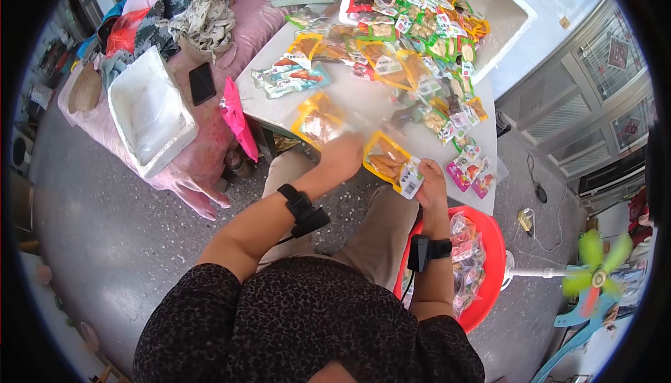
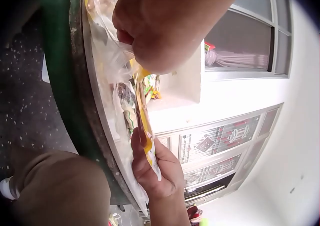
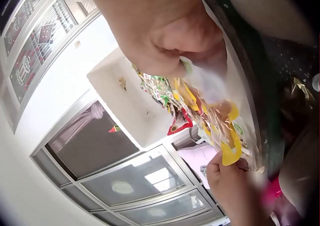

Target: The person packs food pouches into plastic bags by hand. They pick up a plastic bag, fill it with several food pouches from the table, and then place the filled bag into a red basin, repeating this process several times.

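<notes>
A yellow-edged snack packet (image 1: 388, 163) with a clear window over brown food is held between both hands, in front of the table's near edge. My right hand (image 1: 432, 184) grips its white-labelled end, thumb on top. At the opposite end, my left hand (image 1: 342, 156) has curled fingers at the yellow edge; the right wrist view shows this left hand (image 3: 230, 183) pinching yellow film. In the left wrist view the packet (image 2: 144, 116) appears nearly edge-on, between the right hand (image 2: 157, 173) and the left. Another yellow packet (image 1: 318, 119) lies just beyond the left hand.
A white foam box (image 1: 500, 23) full of colourful packets is tipped towards the table (image 1: 272, 107), which bears more packets. Beside my right forearm stands a red tub (image 1: 493, 264) of packets. To the left are an empty foam box (image 1: 150, 114), a phone (image 1: 202, 84) and a pink bag (image 1: 239, 121).
</notes>
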Demonstrator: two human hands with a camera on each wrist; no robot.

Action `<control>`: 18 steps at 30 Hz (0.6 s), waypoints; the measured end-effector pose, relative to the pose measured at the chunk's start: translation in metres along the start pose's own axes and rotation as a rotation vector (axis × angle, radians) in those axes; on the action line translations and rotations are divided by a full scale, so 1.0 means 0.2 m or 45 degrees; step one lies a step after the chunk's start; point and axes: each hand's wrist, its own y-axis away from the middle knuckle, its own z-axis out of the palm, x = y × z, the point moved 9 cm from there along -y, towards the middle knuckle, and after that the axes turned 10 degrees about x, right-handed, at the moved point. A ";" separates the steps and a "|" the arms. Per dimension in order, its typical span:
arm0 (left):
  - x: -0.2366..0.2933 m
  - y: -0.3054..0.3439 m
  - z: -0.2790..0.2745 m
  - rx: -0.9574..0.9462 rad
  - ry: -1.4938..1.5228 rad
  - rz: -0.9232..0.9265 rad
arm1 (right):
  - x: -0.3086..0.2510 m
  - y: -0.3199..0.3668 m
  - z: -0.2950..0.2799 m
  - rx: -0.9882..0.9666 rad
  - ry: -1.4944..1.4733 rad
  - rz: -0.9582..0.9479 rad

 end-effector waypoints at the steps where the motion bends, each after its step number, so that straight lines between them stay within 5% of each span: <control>1: 0.00 0.00 -0.01 -0.002 -0.001 -0.007 | 0.03 -0.01 0.01 -0.008 0.005 0.026; 11: -0.04 -0.01 -0.06 0.041 0.013 0.004 | 0.02 -0.04 0.05 -0.039 0.121 0.021; 18: 0.11 0.03 -0.06 0.029 -0.180 0.259 | 0.10 -0.07 0.18 -0.046 0.010 0.106</control>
